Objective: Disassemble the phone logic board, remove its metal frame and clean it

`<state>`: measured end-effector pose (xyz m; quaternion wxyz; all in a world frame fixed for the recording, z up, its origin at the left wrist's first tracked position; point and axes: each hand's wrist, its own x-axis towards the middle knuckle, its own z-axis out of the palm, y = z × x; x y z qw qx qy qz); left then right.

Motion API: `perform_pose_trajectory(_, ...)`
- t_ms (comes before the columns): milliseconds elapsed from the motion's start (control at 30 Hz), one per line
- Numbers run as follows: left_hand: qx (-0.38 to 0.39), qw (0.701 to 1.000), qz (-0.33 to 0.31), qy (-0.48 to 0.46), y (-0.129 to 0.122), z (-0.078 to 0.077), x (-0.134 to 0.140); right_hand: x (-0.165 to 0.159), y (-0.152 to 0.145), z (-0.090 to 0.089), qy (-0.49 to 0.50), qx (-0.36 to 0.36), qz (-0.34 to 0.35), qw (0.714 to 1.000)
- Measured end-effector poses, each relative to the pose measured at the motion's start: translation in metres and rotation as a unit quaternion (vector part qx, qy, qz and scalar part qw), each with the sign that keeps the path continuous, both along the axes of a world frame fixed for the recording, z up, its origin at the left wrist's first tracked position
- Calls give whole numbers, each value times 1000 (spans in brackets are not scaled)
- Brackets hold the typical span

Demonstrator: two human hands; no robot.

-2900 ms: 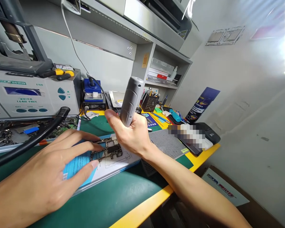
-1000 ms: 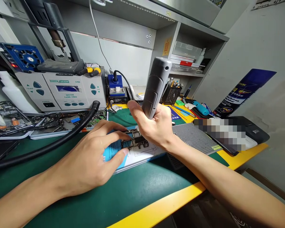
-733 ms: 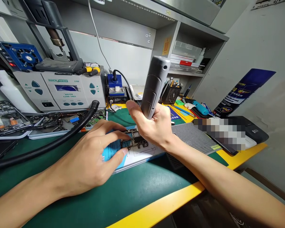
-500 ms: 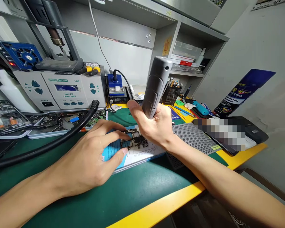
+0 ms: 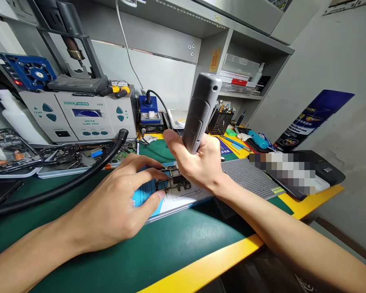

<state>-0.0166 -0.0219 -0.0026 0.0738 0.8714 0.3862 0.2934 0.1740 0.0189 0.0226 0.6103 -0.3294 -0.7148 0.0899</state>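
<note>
My right hand [image 5: 198, 162] is wrapped round a thick grey handheld tool [image 5: 202, 108], held upright with a small round socket near its top. The tool's lower end is hidden behind the hand, so I cannot tell whether it touches anything. Beneath lies a dark phone circuit board [image 5: 178, 179] with several cut-outs. The thumb and fingertips of my left hand [image 5: 122, 195] are at the board's left side, holding it there. Under the board is a blue and white booklet or flat box [image 5: 186, 199], resting on the green mat [image 5: 183, 244].
A grey hot-air station [image 5: 88, 114] stands at the back left, its black hose [image 5: 88, 175] curving across the mat. Trays of circuit boards [image 5: 57, 167] sit before it. A grey mesh pad [image 5: 247, 175], pen holder [image 5: 222, 120] and blue spray can [image 5: 312, 122] are to the right.
Both hands, the grey tool and the circuit board keep nearly the same positions. Only a very slight shift of the whole view shows.
</note>
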Motion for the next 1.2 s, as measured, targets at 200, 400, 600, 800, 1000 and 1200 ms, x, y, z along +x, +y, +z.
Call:
perform_pose_trajectory(200,-1,1000,0,0,1,0,0,0,0,0,2,6,2,1000)
perform_pose_trajectory(400,-2,1000,2,3,1,0,1,1,1,0,-4,6,-6,1000)
perform_pose_trajectory(600,8,1000,7,1,0,-1,0,1,0,0,-7,9,1,1000)
perform_pose_trajectory(800,3,1000,4,4,1,-1,1,2,0,-1,-5,16,9,1000)
perform_pose_trajectory(1000,-3,1000,4,8,1,0,0,3,0,-1,-10,3,-2,1000)
perform_pose_trajectory(1200,1,1000,7,10,1,0,0,3,0,0,-23,19,-3,1000)
